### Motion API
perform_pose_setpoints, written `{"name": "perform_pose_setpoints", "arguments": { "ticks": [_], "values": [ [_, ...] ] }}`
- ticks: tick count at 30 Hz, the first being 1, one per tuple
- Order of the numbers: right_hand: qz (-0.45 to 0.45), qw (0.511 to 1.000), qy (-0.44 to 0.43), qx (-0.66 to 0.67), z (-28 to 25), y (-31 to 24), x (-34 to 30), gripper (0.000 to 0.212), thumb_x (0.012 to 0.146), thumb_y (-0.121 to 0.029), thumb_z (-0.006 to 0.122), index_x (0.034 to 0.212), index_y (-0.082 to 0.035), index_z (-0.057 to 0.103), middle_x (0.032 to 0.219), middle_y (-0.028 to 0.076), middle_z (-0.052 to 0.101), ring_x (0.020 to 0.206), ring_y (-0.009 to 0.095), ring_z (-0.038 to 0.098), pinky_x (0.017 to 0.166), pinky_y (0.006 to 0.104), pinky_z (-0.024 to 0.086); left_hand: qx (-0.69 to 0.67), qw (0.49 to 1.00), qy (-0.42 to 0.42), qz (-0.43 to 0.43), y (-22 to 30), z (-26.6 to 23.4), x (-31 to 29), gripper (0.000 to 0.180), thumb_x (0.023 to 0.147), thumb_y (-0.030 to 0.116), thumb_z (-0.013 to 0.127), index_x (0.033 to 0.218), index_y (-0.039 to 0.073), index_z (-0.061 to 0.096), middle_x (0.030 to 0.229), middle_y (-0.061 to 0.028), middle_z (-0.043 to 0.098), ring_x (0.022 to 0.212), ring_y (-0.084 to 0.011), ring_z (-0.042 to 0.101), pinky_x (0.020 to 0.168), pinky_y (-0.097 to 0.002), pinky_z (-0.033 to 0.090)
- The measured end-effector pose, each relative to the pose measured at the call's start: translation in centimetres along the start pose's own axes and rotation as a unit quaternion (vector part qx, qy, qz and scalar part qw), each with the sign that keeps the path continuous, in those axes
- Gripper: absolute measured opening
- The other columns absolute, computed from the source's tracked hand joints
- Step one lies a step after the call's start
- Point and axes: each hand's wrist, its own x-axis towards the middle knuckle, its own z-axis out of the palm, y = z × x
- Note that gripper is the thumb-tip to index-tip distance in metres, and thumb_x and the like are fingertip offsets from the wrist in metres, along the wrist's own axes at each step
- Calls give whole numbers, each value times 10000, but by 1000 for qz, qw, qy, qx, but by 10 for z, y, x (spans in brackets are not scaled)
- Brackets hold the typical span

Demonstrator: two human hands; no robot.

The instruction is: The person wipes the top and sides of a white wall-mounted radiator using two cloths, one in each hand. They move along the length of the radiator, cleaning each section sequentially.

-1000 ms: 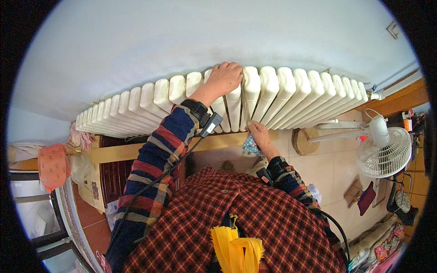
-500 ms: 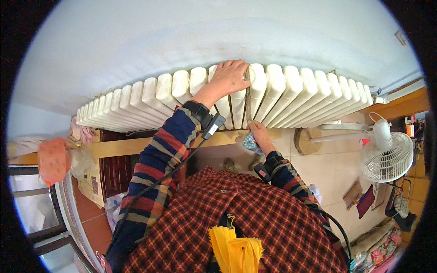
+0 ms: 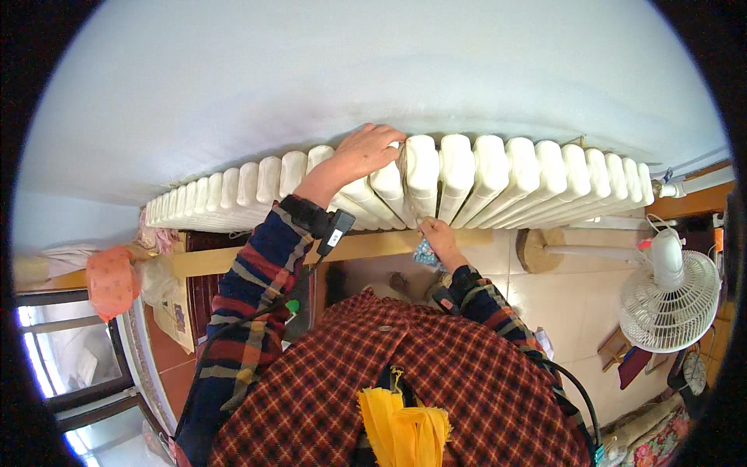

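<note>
A long white radiator [image 3: 455, 170] of many upright sections runs along the wall before me. My left hand [image 3: 364, 152] lies over its top, fingers curled toward the back edge, the tips partly hidden. A greyish, twisted cloth strip [image 3: 406, 183] runs down the gap between two sections, from beside my left thumb to my right hand [image 3: 441, 238]. That hand is closed around the strip's lower part at the radiator's front. Bunched blue patterned cloth [image 3: 426, 253] hangs below the right fingers; whether it is one piece with the strip I cannot tell.
A pale board [image 3: 210, 261] lies below the radiator. To the right stand a white fan [image 3: 669, 300] and a round wooden piece [image 3: 538, 251] by the pipe. An orange bag [image 3: 113, 282] and a window [image 3: 74, 342] are at the left. My feet are partly visible below.
My view has shifted, so the radiator sits lower in the picture. My left hand still rests on the radiator top and my right still grips the cloth at the front.
</note>
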Motion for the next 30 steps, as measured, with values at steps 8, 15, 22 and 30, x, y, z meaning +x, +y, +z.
{"name": "perform_pose_setpoints", "arguments": {
  "ticks": [8,15,22,30],
  "values": [
    [11,996,84,-23,22,26,16,372,951,-375,502,857,-43,641,729,91,627,675,219,598,665,351,460,-15,993,97,65,-9,22,-4,439,893,218,437,1293,61,527,1308,-111,528,1243,-302,446,1067,-419,350],
    [46,987,126,88,51,15,5,330,935,-273,516,783,-3,631,650,40,575,586,144,525,592,291,425,-61,975,156,143,-15,23,-6,423,841,195,527,1235,45,565,1267,-136,559,1183,-334,497,1031,-418,384],
    [65,975,173,125,58,3,-35,339,923,-308,552,758,-22,624,687,1,547,622,87,475,584,265,387,-87,970,156,162,-21,24,5,375,848,215,557,1175,38,600,1201,-160,577,1113,-347,539,965,-424,437],
    [49,971,197,126,64,8,-46,402,949,-365,542,769,-17,632,641,10,531,578,101,479,540,283,384,26,980,150,129,-13,15,22,259,888,191,503,1034,48,662,1072,-127,613,1055,-321,574,906,-441,460]
  ]
}}
